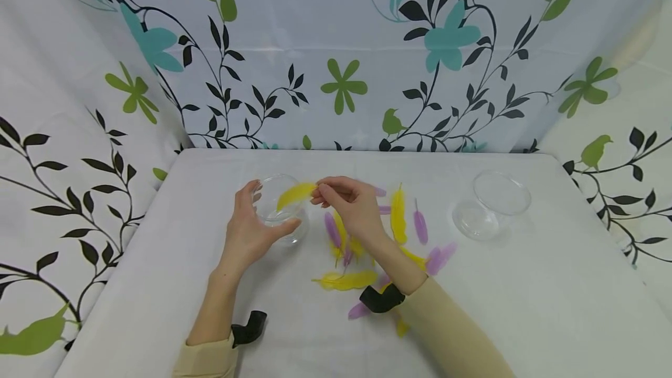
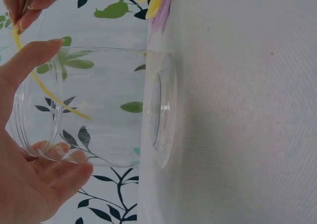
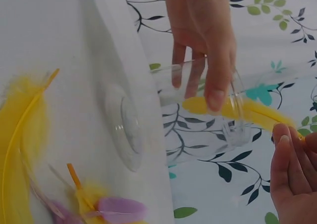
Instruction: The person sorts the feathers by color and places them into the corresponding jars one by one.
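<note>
My left hand point(image 1: 248, 232) holds a clear glass jar point(image 2: 111, 92) near its rim, thumb on one side and fingers curled round the other. The jar stands upright on the table. Between thumb and fingertips, my right hand point(image 1: 353, 206) pinches a yellow feather point(image 1: 295, 195) by its quill end. In the right wrist view the feather's soft tip reaches down through the jar's mouth, while the quill stays outside above the rim. Several yellow feathers point(image 1: 346, 280) and purple feathers point(image 1: 420, 226) lie loose on the table under and around my right forearm.
A second clear jar point(image 1: 480, 223) stands on the right side of the white-covered table point(image 1: 525, 308). Behind the table's far edge hangs a leaf-patterned curtain point(image 1: 294, 28). A black strap piece point(image 1: 250, 327) sits at my left wrist.
</note>
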Available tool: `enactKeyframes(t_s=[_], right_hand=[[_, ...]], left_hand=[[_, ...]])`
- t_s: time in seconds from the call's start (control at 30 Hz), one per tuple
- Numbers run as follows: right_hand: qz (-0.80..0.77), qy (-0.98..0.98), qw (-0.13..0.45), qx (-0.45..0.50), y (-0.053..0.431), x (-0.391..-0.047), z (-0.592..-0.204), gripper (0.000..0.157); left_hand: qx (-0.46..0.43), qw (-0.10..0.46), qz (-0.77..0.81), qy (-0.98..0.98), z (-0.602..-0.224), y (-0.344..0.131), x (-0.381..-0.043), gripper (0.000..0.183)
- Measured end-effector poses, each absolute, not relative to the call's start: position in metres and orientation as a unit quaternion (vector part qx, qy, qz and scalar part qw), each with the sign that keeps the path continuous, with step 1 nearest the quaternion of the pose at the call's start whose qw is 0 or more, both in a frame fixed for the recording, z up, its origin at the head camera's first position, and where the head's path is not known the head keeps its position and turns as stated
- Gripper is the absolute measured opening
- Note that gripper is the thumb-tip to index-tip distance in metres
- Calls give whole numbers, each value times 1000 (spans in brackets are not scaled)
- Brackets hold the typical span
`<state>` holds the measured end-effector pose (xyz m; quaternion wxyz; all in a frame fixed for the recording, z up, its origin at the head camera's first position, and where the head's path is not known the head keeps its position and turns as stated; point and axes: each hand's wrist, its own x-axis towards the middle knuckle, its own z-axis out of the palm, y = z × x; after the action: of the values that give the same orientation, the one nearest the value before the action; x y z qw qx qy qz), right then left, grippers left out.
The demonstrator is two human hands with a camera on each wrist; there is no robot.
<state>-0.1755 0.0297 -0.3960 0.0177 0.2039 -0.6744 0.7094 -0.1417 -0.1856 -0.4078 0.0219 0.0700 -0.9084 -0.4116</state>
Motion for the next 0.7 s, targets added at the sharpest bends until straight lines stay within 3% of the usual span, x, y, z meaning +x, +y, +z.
enactKeyframes(t_s=[0.33,0.7], right_hand=[[656,-734,-16,177,12,-174,-405,20],[603,-773,-12,198,13,-169,-411,20]], left_hand=[[60,30,-407,-911,-409,-187,-142,111],[52,31,-404,-913,-409,-187,-139,112]])
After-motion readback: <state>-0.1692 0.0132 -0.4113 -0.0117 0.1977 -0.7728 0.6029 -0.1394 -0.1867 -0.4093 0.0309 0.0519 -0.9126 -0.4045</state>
